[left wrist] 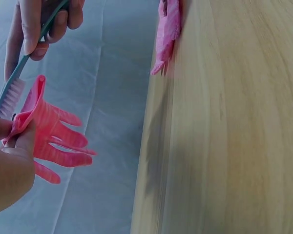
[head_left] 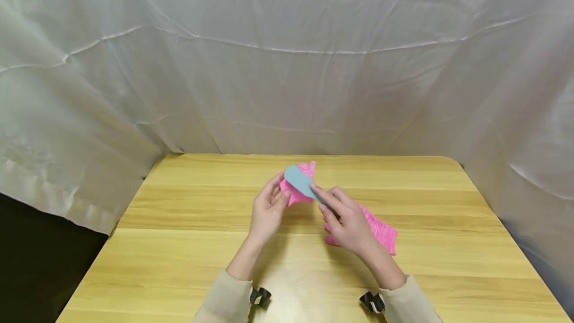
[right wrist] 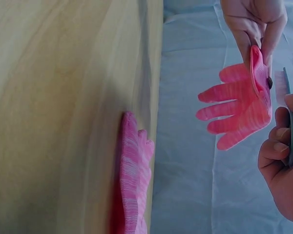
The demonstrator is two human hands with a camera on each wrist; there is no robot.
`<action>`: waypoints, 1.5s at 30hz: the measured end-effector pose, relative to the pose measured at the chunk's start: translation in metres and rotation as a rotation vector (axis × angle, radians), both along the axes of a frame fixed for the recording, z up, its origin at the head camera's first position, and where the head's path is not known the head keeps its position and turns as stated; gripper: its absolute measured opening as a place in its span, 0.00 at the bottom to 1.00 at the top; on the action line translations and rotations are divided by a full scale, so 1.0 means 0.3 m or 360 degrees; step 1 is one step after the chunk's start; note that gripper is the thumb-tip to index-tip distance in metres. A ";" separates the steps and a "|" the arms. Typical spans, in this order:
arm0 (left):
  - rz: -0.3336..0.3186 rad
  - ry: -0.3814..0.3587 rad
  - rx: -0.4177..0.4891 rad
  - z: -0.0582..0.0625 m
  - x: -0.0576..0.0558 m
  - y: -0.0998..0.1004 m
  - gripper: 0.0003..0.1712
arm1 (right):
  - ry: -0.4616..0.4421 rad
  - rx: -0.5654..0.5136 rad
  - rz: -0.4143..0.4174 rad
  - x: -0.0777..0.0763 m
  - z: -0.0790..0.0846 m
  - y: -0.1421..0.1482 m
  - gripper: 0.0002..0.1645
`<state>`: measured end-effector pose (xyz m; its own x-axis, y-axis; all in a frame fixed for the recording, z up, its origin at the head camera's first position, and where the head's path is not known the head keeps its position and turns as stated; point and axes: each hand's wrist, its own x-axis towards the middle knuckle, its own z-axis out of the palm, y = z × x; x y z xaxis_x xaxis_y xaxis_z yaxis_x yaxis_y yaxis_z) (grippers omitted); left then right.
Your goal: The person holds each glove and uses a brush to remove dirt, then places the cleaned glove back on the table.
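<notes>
My left hand [head_left: 265,213] pinches a pink knit glove [head_left: 297,196] by its cuff, up above the table. In the left wrist view the fingers of this glove [left wrist: 63,139] spread outward, away from the hand. A blue-grey brush [head_left: 297,179] is gripped by its handle in my right hand [head_left: 352,226], with the index finger laid along its back. White bristles [left wrist: 11,99] face the glove's cuff; whether they touch it I cannot tell. On the cuff sits a small dark spot [right wrist: 269,83]. A second pink glove [head_left: 381,232] lies on the table, partly hidden beneath my right hand and forearm.
The wood-grain table [head_left: 179,258] spreads under both arms. Behind it and along its sides hangs a pale grey cloth [head_left: 287,88]. Dark wrist-camera mounts [head_left: 260,297] sit by the sleeves. A black area [head_left: 40,263] shows past the table's left edge.
</notes>
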<state>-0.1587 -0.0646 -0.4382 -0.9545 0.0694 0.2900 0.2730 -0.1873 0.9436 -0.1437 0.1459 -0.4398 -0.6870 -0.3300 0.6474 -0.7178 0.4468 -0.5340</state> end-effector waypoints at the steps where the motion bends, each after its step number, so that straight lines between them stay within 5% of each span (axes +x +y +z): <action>1: 0.0000 -0.0006 0.0001 0.001 0.001 0.000 0.30 | 0.0005 0.0011 -0.0005 0.002 -0.001 0.000 0.30; 45: 0.0022 -0.0069 0.0062 0.010 0.009 -0.019 0.28 | -0.0056 0.0134 -0.0141 -0.005 -0.032 0.016 0.33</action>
